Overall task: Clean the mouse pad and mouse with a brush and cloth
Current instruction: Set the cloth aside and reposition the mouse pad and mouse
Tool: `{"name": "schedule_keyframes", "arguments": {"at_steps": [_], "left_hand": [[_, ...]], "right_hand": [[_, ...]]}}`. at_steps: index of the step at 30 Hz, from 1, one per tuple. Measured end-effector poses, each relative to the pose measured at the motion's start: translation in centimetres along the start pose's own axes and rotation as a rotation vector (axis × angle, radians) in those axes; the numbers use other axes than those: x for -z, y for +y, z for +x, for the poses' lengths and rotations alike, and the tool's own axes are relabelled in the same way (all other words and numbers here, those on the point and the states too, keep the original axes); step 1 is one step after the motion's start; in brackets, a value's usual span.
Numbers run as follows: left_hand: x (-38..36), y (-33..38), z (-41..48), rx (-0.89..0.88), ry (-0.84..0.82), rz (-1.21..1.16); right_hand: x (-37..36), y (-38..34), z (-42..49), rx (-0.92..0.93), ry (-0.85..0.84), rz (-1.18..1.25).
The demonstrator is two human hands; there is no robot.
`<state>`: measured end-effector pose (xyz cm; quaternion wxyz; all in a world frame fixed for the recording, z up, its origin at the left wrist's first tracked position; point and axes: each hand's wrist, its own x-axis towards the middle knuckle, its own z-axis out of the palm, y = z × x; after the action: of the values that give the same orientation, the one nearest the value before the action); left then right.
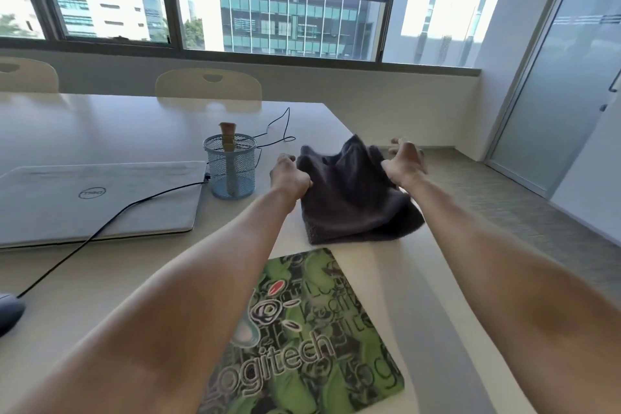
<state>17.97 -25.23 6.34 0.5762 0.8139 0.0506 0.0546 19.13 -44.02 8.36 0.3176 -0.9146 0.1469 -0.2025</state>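
Note:
A dark grey cloth (353, 198) lies bunched on the white table beyond the mouse pad. My left hand (289, 175) pinches its left edge. My right hand (405, 161) grips its right edge with some fingers spread. A green printed mouse pad (312, 346) lies flat near the table's front, partly under my left forearm. The dark mouse (8, 312) sits at the far left edge, its black cable running toward the laptop. A wooden-handled brush (228, 144) stands in a blue mesh cup (232, 168).
A closed silver laptop (94, 202) lies at the left. The table's right edge (437, 262) runs close beside the cloth, with floor beyond it. A thin black cable (282, 131) loops behind the cup. Two chairs stand at the far side.

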Motion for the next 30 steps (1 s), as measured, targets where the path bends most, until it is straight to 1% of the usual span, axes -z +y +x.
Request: {"name": "schedule_keyframes", "arguments": {"at_steps": [2,3,4,6,8,9,10,16,19,21,23,26,30], "left_hand": [[-0.2,-0.5,-0.2,-0.155,-0.017,0.268],[-0.3,-0.7,-0.3,-0.205,-0.054,0.35],[-0.4,-0.9,-0.5,-0.243,-0.088,0.421],[-0.4,-1.1,-1.0,-0.275,-0.13,0.529],[-0.5,-1.2,-1.3,-0.292,-0.158,0.59],[-0.4,-1.3,-1.5,-0.294,-0.158,0.613],[-0.4,-1.5,-1.7,-0.294,-0.15,0.633],[1.9,-3.1,-3.0,-0.278,-0.098,0.648],[4.0,-4.0,-4.1,-0.251,-0.085,0.648],[5.5,-4.7,-4.6,-0.228,-0.075,0.646],[7.2,-5.5,-5.3,-0.191,-0.066,0.652],[9.6,-6.4,-6.3,-0.179,-0.052,0.67],[12.2,-6.6,-8.1,-0.22,-0.054,0.695]], "right_hand": [[-0.5,-0.2,0.1,0.121,0.062,-0.065],[-1.0,-0.6,-0.2,0.194,0.036,-0.093],[-1.5,-0.9,-0.5,0.263,-0.038,-0.129],[-3.0,-1.7,-1.6,0.351,-0.27,-0.23],[-4.6,-1.6,-2.8,0.344,-0.494,-0.351],[-5.3,-1.2,-3.3,0.325,-0.564,-0.41],[-5.8,-0.7,-3.7,0.312,-0.588,-0.446],[-5.7,1.8,-3.2,0.257,-0.514,-0.473],[-5.6,1.6,-2.6,0.292,-0.496,-0.524],[-5.7,1.4,-2.7,0.347,-0.404,-0.573],[-6.0,0.8,-3.4,0.429,-0.267,-0.585],[-6.3,-0.7,-5.5,0.518,-0.122,-0.498],[-5.3,-3.1,-9.0,0.564,-0.093,-0.254]]}}
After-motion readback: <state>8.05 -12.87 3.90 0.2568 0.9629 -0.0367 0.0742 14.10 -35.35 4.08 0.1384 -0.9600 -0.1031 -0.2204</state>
